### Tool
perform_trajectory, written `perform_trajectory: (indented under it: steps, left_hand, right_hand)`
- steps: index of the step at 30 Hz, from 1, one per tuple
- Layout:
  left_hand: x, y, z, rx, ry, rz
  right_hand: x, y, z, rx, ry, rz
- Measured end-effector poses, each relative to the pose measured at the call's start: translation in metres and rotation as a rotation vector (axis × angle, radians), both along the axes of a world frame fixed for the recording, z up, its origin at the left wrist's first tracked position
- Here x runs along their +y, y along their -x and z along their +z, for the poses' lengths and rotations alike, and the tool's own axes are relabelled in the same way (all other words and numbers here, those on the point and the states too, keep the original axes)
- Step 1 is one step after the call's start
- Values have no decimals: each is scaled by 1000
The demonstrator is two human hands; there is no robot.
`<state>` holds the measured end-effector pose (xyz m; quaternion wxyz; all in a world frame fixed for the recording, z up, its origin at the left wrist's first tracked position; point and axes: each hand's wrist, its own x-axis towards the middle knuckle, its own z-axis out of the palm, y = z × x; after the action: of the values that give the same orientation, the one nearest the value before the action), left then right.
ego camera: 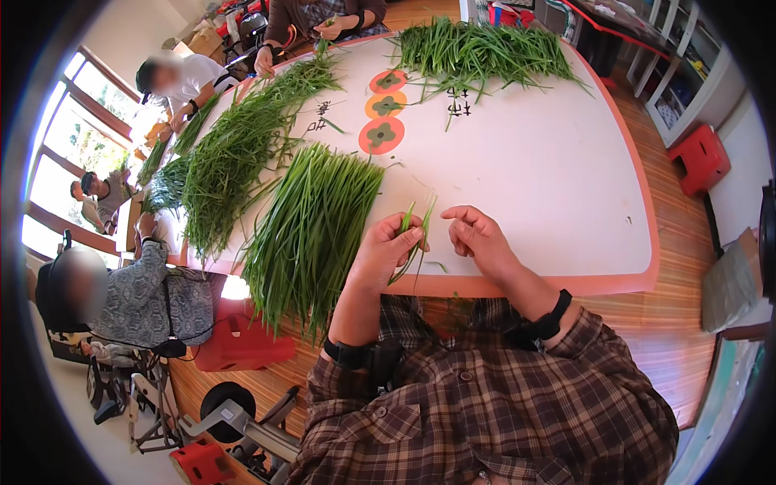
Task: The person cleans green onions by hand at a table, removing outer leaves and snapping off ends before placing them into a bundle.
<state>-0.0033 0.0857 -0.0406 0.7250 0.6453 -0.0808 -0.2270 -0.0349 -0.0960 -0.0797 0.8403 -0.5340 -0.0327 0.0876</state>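
Near the table's front edge, my left hand (394,245) pinches a few green leafy stalks (422,227), most likely garlic chives, between thumb and fingers. Their tips point up and away from me, and the lower ends hang over the edge. To the right of them is my right hand (479,239), its index finger extended towards the stalks and the other fingers curled, with nothing seen in it. A thick, neatly aligned pile of the same greens (318,224) lies just left of my left hand, its ends hanging over the front edge.
On the white tabletop with its orange border (642,242), a looser heap of greens (224,163) stretches along the left and another pile (485,51) lies at the far side. Several people sit around the far and left sides. Red stools (703,159) stand on the wooden floor.
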Motion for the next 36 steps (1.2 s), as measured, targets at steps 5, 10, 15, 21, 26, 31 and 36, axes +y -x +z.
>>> perform_trajectory:
  steps: [5, 10, 15, 21, 26, 31, 36]
  left_hand:
    - [-9, 8, -20, 69, -36, -134]
    - [-19, 14, -34, -268, -184, 111]
    - [-22, 22, -20, -232, -300, -34]
    - [-23, 25, -15, -165, -400, -79]
    - [-16, 28, -27, -15, -131, -78]
    - [-5, 30, -24, 123, 27, -48]
    - [-15, 33, -30, 140, 89, -106]
  right_hand:
    - [-1, -2, -13, -64, -69, 53]
    - [0, -3, -16, -45, -14, 52]
    - [1, -4, -16, -58, 16, 39]
    - [-2, -4, -17, 7, -81, -7]
    - [-6, -8, -24, -23, -272, -101]
    - [-4, -6, -10, 71, -181, 36]
    - [-1, -3, -11, -119, 15, 215]
